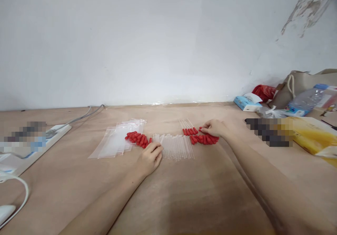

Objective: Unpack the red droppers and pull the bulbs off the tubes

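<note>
My right hand (214,128) is closed in a pinch, with a small red piece (200,129) at its fingertips. Just left of it lies a row of thin clear sticks with red ends (190,131). Below the right hand is a pile of red finger-shaped pieces (204,139). My left hand (151,157) rests with curled fingers at the left end of a layer of clear thin tubes (175,147); what its fingers hold, if anything, is hidden. A second heap of red pieces (137,138) lies beyond it, partly on flat clear zip bags (107,145).
On the left are a white power strip (56,133) and a grey cable (88,113). At the right stand a blue tissue pack (246,103), a plastic bottle (309,99) and a yellow packet (308,136). A white wall (158,45) borders the brown tabletop (147,207).
</note>
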The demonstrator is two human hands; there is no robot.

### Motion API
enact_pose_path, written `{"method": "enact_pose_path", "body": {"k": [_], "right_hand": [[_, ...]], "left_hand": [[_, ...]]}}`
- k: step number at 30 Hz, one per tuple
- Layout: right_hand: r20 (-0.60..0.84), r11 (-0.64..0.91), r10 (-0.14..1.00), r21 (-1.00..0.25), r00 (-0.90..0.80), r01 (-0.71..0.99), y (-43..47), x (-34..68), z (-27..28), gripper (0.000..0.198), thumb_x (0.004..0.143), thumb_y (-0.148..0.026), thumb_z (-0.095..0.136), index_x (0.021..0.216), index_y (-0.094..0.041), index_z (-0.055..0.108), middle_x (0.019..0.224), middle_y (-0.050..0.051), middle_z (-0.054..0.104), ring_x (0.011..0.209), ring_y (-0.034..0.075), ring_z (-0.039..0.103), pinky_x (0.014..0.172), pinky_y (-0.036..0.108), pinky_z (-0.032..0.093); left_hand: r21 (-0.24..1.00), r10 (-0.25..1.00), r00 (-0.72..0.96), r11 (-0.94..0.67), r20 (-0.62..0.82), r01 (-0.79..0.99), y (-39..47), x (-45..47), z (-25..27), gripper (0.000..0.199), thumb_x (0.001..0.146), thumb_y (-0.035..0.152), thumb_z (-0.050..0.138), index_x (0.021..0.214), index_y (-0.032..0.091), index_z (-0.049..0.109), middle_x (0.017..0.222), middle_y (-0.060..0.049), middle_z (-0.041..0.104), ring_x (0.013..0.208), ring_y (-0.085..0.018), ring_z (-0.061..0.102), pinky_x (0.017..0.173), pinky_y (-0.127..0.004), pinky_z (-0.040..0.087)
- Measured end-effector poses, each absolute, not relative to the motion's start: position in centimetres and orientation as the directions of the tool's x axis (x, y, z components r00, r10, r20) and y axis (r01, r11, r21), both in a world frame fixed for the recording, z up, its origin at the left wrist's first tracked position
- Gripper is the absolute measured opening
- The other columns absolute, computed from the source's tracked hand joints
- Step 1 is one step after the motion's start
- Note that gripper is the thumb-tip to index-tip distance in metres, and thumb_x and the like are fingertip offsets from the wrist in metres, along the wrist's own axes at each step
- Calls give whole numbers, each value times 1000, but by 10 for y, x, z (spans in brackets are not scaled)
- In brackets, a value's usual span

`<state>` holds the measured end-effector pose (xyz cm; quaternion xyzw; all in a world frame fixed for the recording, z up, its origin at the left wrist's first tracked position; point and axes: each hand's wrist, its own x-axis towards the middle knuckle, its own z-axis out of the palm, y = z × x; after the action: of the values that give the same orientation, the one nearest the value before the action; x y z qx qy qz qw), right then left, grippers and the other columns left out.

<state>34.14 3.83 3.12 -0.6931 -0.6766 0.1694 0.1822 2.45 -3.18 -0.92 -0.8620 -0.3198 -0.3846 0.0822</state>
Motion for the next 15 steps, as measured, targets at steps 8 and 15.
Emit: {"method": "enact_pose_path", "body": {"k": [8,15], "right_hand": [[-77,-157,987,-364,138,918,59,307,38,21,62,-38,62,56,-18,61,61,6,62,67,19,58,57,26,40],[-91,-137,990,-428,108,893,71,296,38,20,52,-22,68,41,-17,51,43,6,52,56,22,57,52,29,39]], "left_hand": [[235,553,489,-789,675,567,-36,27,-7,20,78,21,51,95,16,60,90,-7,56,81,-15,55,72,-29,49],[45,564,628,-762,536,646,-38,20,4,51,75,44,55,119,20,49,123,-12,49,116,-29,41,95,-51,31]]}}
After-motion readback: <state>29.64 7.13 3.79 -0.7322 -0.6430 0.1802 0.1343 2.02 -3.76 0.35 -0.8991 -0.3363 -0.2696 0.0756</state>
